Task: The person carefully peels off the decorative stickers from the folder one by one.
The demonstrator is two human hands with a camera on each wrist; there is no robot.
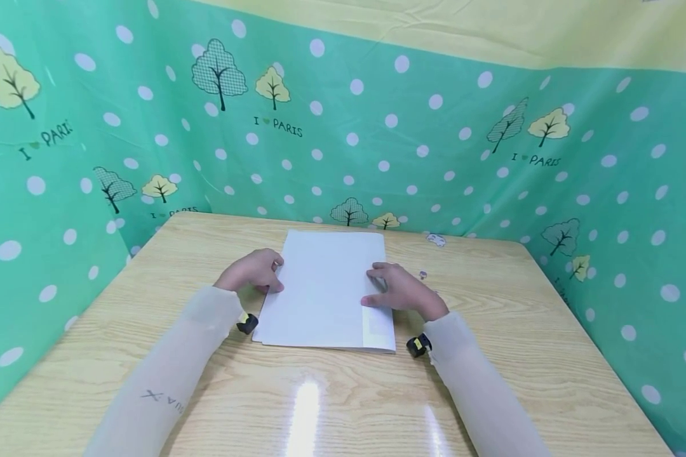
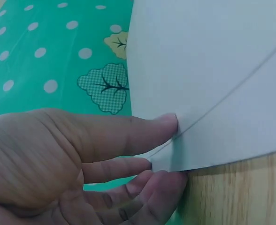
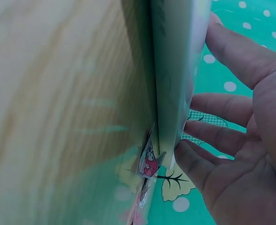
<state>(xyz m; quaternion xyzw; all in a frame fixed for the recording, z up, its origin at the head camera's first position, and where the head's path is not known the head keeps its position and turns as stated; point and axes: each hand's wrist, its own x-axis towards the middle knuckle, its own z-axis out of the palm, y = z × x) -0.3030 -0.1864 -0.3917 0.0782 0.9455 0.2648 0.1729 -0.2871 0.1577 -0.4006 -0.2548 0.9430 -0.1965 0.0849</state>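
Note:
A white paper stack (image 1: 326, 285) lies on the table, with a narrower strip along its right side and slightly uneven edges at the lower left. At its left edge my left hand (image 1: 254, 270) pinches the paper; in the left wrist view the thumb (image 2: 152, 129) lies on the top face and other fingers are at the edge. My right hand (image 1: 403, 289) rests on the right side, thumb and fingertips on the upper face. Side-on in the right wrist view, the paper (image 3: 178, 70) shows some thickness, with the right hand's fingers (image 3: 218, 136) spread against it.
Small cut-out stickers lie right of the paper: a pale one (image 1: 436, 240) near the table's back edge and a tiny one (image 1: 423, 275) by my right hand. A red character cut-out (image 3: 149, 161) shows near the paper's edge. Green dotted cloth (image 1: 349, 139) surrounds the wooden table (image 1: 331, 406).

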